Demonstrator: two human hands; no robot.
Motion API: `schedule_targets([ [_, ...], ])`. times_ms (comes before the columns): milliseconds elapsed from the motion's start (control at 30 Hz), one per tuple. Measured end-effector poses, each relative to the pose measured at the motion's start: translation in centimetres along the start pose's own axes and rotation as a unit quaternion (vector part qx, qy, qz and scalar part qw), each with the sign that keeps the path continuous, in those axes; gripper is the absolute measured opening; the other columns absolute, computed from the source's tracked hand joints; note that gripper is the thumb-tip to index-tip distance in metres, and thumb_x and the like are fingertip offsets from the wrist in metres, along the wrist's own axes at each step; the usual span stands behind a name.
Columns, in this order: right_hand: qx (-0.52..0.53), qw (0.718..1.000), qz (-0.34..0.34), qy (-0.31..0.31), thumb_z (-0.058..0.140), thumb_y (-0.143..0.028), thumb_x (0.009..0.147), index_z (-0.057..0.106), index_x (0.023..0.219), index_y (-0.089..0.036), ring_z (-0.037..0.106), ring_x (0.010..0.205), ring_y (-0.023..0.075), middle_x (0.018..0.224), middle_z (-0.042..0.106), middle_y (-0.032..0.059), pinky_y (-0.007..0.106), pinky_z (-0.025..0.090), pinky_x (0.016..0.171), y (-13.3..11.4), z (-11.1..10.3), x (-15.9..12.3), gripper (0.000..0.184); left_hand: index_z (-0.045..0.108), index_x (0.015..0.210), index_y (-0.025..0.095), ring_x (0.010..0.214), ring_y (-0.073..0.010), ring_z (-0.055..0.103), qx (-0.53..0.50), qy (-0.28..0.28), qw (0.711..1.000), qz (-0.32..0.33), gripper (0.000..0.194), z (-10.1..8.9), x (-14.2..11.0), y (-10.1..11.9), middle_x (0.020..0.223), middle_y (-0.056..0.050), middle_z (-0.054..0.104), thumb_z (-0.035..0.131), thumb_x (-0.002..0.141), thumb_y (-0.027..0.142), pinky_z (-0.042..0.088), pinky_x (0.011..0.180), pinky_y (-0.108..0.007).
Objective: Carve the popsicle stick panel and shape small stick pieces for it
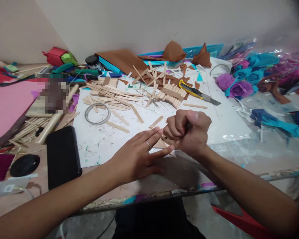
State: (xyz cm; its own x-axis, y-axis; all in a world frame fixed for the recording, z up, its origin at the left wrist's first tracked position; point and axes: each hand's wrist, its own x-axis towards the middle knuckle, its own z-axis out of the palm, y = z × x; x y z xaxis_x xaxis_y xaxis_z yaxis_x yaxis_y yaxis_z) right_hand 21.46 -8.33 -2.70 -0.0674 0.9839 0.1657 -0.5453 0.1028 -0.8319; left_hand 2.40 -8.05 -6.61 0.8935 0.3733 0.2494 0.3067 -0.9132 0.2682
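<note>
Low over the near part of the white sheet, my left hand lies flat with its fingers stretched out and a ring on one finger. Its fingertips touch or nearly touch my right hand, which is closed in a fist. Whatever the fist holds, if anything, is hidden; a dark gap shows between its fingers. Beneath the hands a small light-brown piece is partly covered. Just beyond the fingertips lies a short craft stick. Farther off sits a row of craft sticks joined by a brown strip.
A yellow utility knife lies beyond my right hand, blade showing. Loose craft sticks and a tape roll are to the left, near a black phone. Paper flowers fill the right side. The table edge runs close by.
</note>
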Motion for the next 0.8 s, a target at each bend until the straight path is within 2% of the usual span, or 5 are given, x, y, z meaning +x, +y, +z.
schedule_targets([
  [267, 0.023, 1.000, -0.003, 0.017, 0.063, -0.061, 0.090, 0.033, 0.047, -0.020, 0.015, 0.035, 0.0057, 0.039, 0.024, -0.0064, 0.022, 0.015, 0.036, -0.1, -0.1, 0.8, 0.066, 0.052, 0.152, 0.031, 0.151, -0.0405, 0.038, 0.014, 0.005, 1.000, 0.007, 0.063, 0.4, -0.2, -0.1, 0.160, -0.021, 0.041, 0.065, 0.096, 0.055, 0.045, 0.114, -0.058],
  [400, 0.021, 0.999, 0.008, 0.024, 0.063, -0.058, 0.091, 0.033, 0.046, -0.021, 0.014, 0.035, 0.0057, 0.039, 0.023, -0.0065, 0.022, 0.013, 0.036, -0.2, 0.0, 1.0, 0.065, 0.053, 0.152, 0.032, 0.151, -0.0403, 0.037, 0.015, -0.003, 1.000, 0.005, 0.062, 0.3, -0.2, -0.1, 0.161, -0.020, 0.041, 0.064, 0.096, 0.055, 0.045, 0.114, -0.058],
  [633, -0.029, 0.999, 0.010, 0.020, 0.067, -0.064, 0.086, 0.032, 0.045, -0.021, 0.016, 0.035, 0.0054, 0.038, 0.024, -0.0064, 0.023, 0.017, 0.038, -0.3, 0.3, 0.9, 0.069, 0.053, 0.152, 0.030, 0.150, -0.0405, 0.040, 0.013, -0.001, 1.000, 0.012, 0.061, 0.1, 0.0, -0.2, 0.160, -0.021, 0.043, 0.061, 0.097, 0.056, 0.046, 0.113, -0.059],
  [800, -0.018, 0.999, 0.016, 0.023, 0.067, -0.065, 0.085, 0.031, 0.045, -0.020, 0.015, 0.035, 0.0049, 0.038, 0.022, -0.0065, 0.022, 0.016, 0.037, -0.4, 0.2, 1.2, 0.070, 0.054, 0.151, 0.029, 0.149, -0.0416, 0.040, 0.010, 0.018, 0.999, 0.024, 0.061, 0.3, -0.2, -0.3, 0.159, -0.023, 0.044, 0.063, 0.097, 0.055, 0.047, 0.112, -0.058],
])
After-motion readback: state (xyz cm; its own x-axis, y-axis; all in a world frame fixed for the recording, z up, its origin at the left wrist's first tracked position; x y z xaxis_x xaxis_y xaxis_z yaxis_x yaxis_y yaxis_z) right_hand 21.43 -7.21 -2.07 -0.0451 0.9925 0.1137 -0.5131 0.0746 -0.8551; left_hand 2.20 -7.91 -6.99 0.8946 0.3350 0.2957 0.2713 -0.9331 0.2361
